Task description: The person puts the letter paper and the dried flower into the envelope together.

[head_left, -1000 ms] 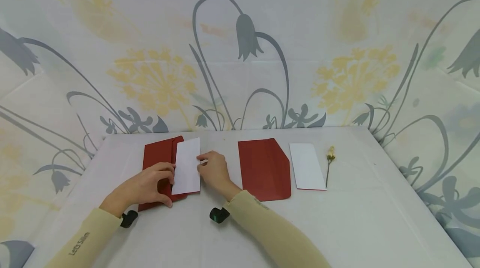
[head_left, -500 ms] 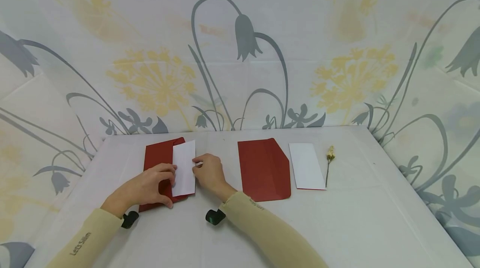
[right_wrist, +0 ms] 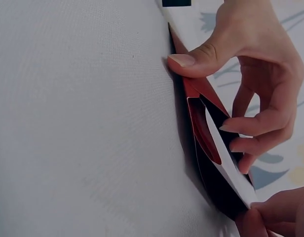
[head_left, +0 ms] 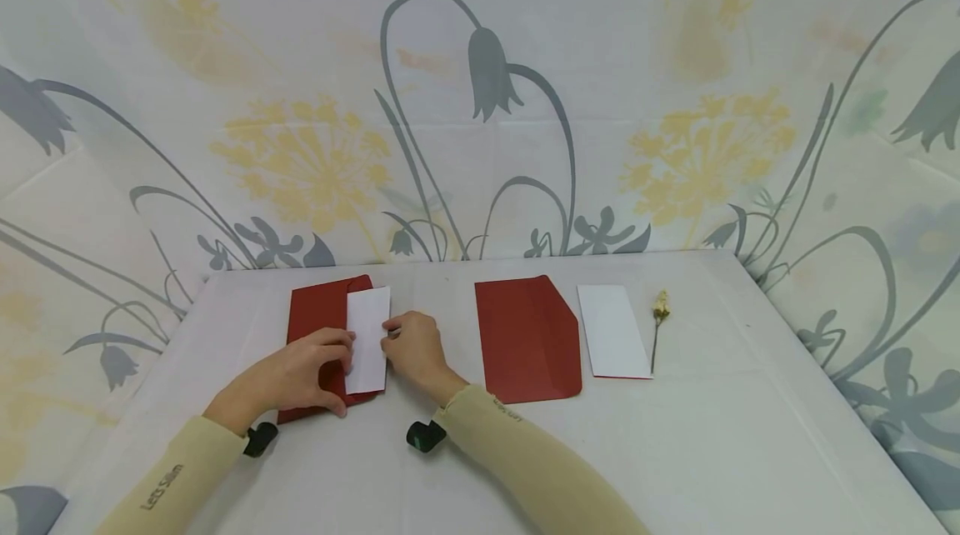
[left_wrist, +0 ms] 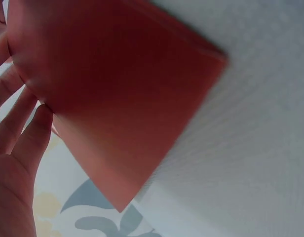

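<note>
A red envelope (head_left: 318, 310) lies at the left of the table, its mouth facing right. Partly inside it is a white card (head_left: 367, 339), whose right part sticks out. My left hand (head_left: 296, 372) holds the envelope, thumb on the near corner and fingertips by the mouth; in the right wrist view the left thumb (right_wrist: 189, 64) presses the red paper and the mouth gapes round the card (right_wrist: 223, 158). My right hand (head_left: 417, 354) pinches the card's outer edge between thumb and forefinger. The left wrist view shows the envelope's red face (left_wrist: 122, 94) beside the left fingers.
A second red envelope (head_left: 525, 339) with its flap unfolded lies right of my right hand. Beyond it are another white card (head_left: 613, 331) with a red lower edge and a dried flower (head_left: 660, 314) on a thin stem. Flower-patterned cloth (head_left: 480, 168) rises behind the table.
My right hand has moved left with the card's edge, and less of the card sticks out of the envelope. The left hand stays nearly still.
</note>
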A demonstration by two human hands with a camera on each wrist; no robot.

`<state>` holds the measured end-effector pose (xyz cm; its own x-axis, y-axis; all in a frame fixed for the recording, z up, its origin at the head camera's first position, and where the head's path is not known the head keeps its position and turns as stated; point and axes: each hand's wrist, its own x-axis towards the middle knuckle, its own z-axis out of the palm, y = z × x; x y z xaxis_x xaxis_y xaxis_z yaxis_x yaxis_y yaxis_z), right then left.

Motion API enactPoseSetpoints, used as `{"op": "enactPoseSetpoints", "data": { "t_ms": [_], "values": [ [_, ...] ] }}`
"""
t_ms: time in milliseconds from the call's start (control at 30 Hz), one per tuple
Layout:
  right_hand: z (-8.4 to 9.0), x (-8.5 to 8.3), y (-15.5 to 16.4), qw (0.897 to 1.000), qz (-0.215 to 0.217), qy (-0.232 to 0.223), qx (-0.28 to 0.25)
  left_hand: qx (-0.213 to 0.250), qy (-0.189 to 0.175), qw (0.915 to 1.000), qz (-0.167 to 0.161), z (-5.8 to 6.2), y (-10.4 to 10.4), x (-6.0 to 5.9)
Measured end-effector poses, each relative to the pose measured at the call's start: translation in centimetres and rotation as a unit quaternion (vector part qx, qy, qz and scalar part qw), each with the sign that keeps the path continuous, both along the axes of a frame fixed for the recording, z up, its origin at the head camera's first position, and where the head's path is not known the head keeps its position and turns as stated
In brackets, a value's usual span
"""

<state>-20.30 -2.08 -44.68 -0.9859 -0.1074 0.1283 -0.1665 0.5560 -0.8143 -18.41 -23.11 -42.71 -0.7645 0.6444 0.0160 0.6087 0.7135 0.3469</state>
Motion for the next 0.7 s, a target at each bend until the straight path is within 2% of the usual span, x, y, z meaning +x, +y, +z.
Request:
{"op": "enactPoseSetpoints", "data": {
  "t_ms": [433,600,700],
  "values": [
    [-0.9,0.1,-0.1,0.999,0.049,0.004,-0.019,0.011,-0.010,0.9997,-0.017,-0.4,0.1,0.1],
    [-1.2,0.2,-0.4,0.997,0.062,0.004,-0.053,0.019,-0.009,0.9995,-0.022,-0.3,0.2,0.1],
    [-1.4,0.1,-0.6,0.995,0.066,-0.015,-0.078,0.021,-0.006,0.9994,-0.025,-0.3,0.2,0.1]
  ]
}}
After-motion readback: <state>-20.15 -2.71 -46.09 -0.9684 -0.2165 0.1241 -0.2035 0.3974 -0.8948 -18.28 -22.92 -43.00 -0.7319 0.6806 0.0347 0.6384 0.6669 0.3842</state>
